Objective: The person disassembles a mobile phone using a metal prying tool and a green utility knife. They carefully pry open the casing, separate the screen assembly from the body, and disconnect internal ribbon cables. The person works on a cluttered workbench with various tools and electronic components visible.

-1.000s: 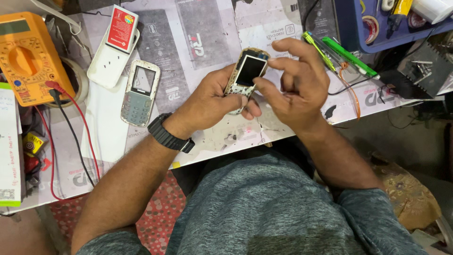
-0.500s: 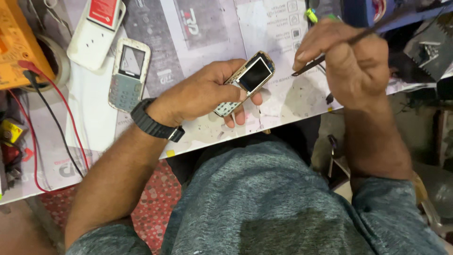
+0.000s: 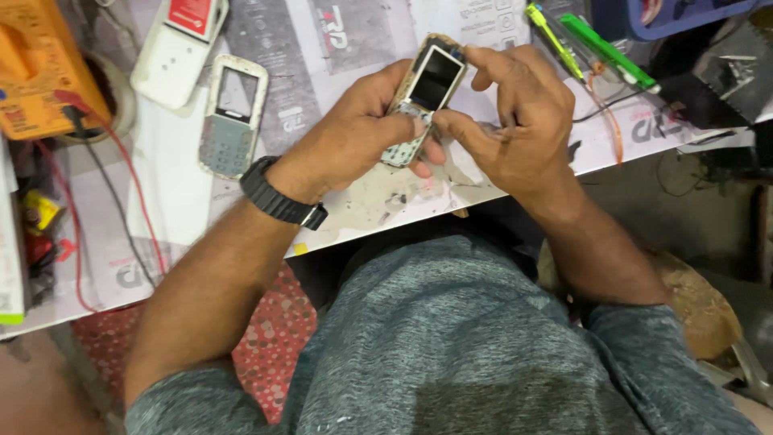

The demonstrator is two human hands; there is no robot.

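My left hand (image 3: 362, 129) grips a small stripped mobile phone (image 3: 427, 84) with a dark screen and a bare keypad board, held tilted above the paper-covered workbench (image 3: 338, 48). My right hand (image 3: 519, 121) is at the phone's right side. Its index finger touches the top corner and its thumb presses the phone's middle edge. I see no tool in the right hand. A black watch (image 3: 282, 197) is on my left wrist.
A grey phone front cover (image 3: 233, 117) lies left of my hands, with a white charger block (image 3: 173, 52) above it. An orange multimeter (image 3: 36, 72) with red and black leads sits far left. Green pens and tools (image 3: 596, 44) and a blue tray (image 3: 684, 16) lie at the right.
My right hand, which held a thin tool away to the right half a second ago, has come back to the phone without it. The left hand has raised the phone slightly.
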